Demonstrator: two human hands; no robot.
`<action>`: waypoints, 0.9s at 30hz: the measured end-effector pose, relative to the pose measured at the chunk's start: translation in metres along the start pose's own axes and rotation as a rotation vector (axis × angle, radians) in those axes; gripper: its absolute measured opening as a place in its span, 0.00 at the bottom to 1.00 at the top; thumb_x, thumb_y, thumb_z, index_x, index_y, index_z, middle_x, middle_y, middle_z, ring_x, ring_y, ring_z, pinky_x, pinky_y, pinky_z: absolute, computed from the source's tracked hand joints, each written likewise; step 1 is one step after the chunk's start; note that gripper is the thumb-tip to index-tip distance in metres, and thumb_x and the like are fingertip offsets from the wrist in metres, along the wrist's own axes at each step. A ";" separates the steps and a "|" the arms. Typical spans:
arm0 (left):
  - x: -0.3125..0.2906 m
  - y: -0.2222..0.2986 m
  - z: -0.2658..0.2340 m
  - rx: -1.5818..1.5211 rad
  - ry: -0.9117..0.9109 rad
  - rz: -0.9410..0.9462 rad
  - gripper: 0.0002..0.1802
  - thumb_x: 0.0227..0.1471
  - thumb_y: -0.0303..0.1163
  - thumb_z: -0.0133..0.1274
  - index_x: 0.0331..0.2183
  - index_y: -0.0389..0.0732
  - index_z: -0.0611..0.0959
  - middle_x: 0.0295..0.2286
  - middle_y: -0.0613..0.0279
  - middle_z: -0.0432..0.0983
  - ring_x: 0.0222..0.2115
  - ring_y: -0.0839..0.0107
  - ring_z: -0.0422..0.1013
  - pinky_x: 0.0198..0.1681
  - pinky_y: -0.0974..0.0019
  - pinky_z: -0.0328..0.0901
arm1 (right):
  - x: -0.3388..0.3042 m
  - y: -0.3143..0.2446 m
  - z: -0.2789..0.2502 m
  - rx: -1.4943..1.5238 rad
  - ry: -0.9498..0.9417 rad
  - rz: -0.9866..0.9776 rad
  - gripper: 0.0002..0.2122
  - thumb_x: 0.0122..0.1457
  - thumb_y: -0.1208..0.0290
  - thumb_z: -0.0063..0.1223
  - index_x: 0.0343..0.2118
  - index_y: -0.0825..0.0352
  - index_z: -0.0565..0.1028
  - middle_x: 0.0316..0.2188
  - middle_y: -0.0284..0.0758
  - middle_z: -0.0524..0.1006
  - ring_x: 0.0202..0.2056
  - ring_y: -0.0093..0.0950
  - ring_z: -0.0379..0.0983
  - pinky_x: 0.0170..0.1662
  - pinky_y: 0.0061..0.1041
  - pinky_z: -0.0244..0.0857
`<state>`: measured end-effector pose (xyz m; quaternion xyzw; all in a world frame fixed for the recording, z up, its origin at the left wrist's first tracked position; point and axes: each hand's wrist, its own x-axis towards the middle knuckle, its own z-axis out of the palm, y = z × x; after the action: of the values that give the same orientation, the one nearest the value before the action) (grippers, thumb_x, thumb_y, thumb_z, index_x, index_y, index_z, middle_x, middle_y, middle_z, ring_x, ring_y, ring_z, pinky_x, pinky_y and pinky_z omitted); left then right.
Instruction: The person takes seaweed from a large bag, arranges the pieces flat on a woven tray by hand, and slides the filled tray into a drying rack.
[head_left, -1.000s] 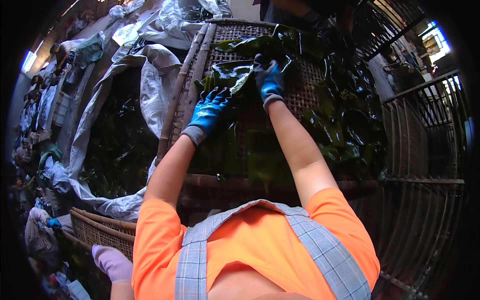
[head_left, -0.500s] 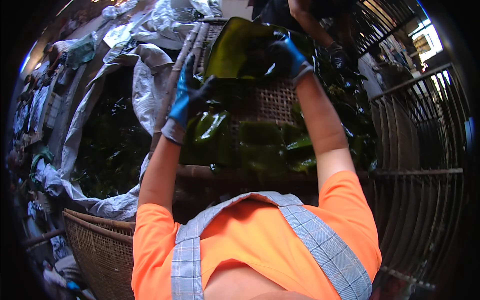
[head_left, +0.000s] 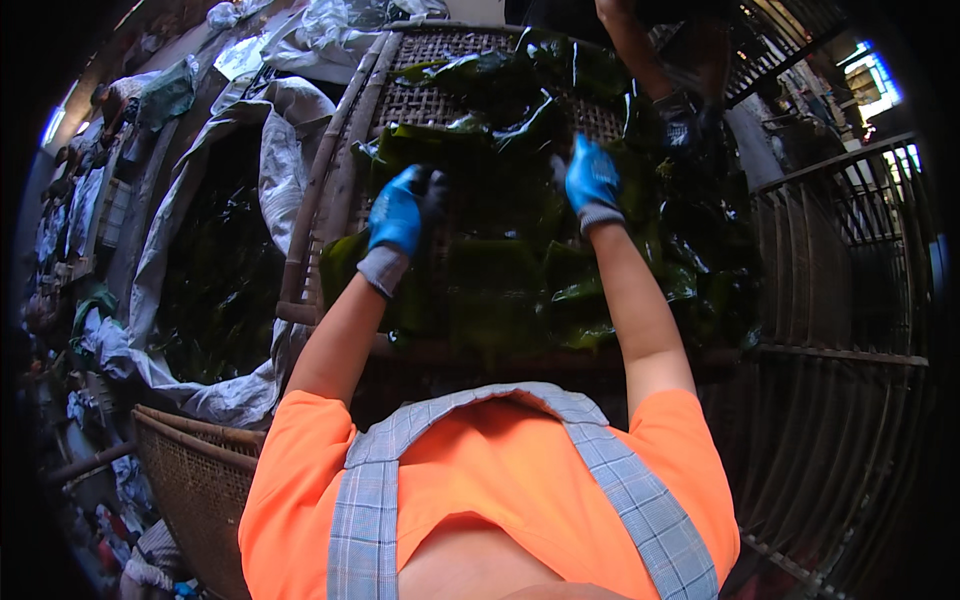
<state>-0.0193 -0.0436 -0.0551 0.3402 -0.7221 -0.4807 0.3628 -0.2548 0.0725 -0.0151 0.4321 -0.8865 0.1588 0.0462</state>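
Broad, wet, dark green sheets that look like kelp [head_left: 495, 280] lie across a woven bamboo rack [head_left: 400, 103] in front of me. My left hand [head_left: 397, 215], in a blue glove with dark fingers, is over the left part of these sheets. On the other side, my right hand [head_left: 590, 180], gloved the same way, points away from me over the sheets. A dark sheet [head_left: 475, 160] spans the space between and beyond both hands. The fingers are blurred and dark against the green, so whether they grip its edge is unclear.
A white sack [head_left: 285, 190] holding more dark green leafy material stands open at left. Below it leans a woven basket panel [head_left: 195, 490]. Another person's dark-gloved hand [head_left: 680, 120] is at the rack's far right. Slatted racks [head_left: 840, 250] line the right side.
The large sheet raised at the far end now lies lower on the rack. Both my hands have drawn back toward me, and the left is no longer spread.
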 end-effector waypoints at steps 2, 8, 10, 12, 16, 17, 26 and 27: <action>0.012 -0.027 -0.011 -0.067 0.069 -0.103 0.10 0.53 0.33 0.52 0.35 0.36 0.78 0.25 0.63 0.77 0.24 0.76 0.69 0.30 0.70 0.65 | 0.016 -0.032 -0.007 0.061 0.171 -0.267 0.26 0.49 0.61 0.60 0.49 0.69 0.69 0.40 0.44 0.75 0.40 0.40 0.73 0.43 0.34 0.68; 0.005 -0.063 0.003 -0.179 0.028 -0.116 0.18 0.50 0.29 0.53 0.43 0.33 0.74 0.37 0.57 0.76 0.37 0.72 0.71 0.43 0.70 0.64 | 0.075 -0.115 0.076 -0.110 -0.398 -0.391 0.21 0.48 0.55 0.57 0.45 0.56 0.74 0.41 0.39 0.75 0.41 0.38 0.73 0.46 0.34 0.65; 0.002 -0.081 -0.010 -0.171 -0.021 -0.059 0.19 0.51 0.29 0.53 0.44 0.32 0.73 0.38 0.57 0.75 0.38 0.72 0.70 0.45 0.70 0.64 | 0.091 -0.128 0.063 0.205 -0.264 -0.319 0.14 0.49 0.56 0.52 0.37 0.54 0.78 0.37 0.40 0.77 0.39 0.38 0.74 0.44 0.34 0.66; -0.010 -0.061 -0.019 -0.295 -0.002 -0.092 0.17 0.52 0.29 0.52 0.44 0.33 0.73 0.37 0.61 0.75 0.38 0.75 0.70 0.44 0.71 0.64 | 0.103 -0.136 0.028 0.495 -0.141 -0.276 0.14 0.51 0.54 0.52 0.31 0.59 0.80 0.32 0.40 0.78 0.35 0.34 0.76 0.41 0.29 0.67; -0.017 -0.039 -0.027 -0.521 0.105 -0.222 0.17 0.54 0.29 0.52 0.46 0.35 0.72 0.34 0.67 0.74 0.34 0.80 0.68 0.40 0.73 0.65 | 0.135 -0.117 0.004 1.072 -0.334 -0.325 0.08 0.53 0.68 0.54 0.32 0.65 0.79 0.31 0.31 0.80 0.29 0.16 0.71 0.36 0.20 0.68; -0.014 -0.019 -0.029 -0.627 0.133 -0.234 0.18 0.54 0.29 0.51 0.47 0.36 0.71 0.34 0.67 0.74 0.34 0.80 0.68 0.39 0.74 0.65 | 0.133 -0.108 -0.012 1.581 -0.561 -0.324 0.09 0.52 0.75 0.52 0.36 0.69 0.77 0.35 0.33 0.78 0.32 0.22 0.74 0.38 0.23 0.70; 0.023 0.085 -0.001 -1.281 -0.532 -0.178 0.21 0.59 0.40 0.42 0.50 0.37 0.68 0.44 0.60 0.70 0.44 0.70 0.67 0.47 0.66 0.63 | 0.074 -0.059 -0.106 1.808 -0.780 -0.534 0.15 0.56 0.78 0.43 0.47 0.73 0.70 0.40 0.40 0.75 0.41 0.32 0.74 0.45 0.31 0.69; 0.032 0.091 0.007 -1.386 -0.686 -0.230 0.22 0.60 0.41 0.40 0.50 0.37 0.68 0.45 0.60 0.70 0.44 0.70 0.67 0.49 0.65 0.62 | 0.065 -0.042 -0.111 1.821 -0.734 -0.496 0.15 0.57 0.78 0.42 0.47 0.72 0.70 0.41 0.40 0.75 0.41 0.32 0.73 0.46 0.31 0.68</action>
<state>-0.0541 -0.0391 0.0351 -0.0592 -0.2890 -0.9349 0.1971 -0.2687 0.0349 0.1148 0.4970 -0.2728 0.6179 -0.5448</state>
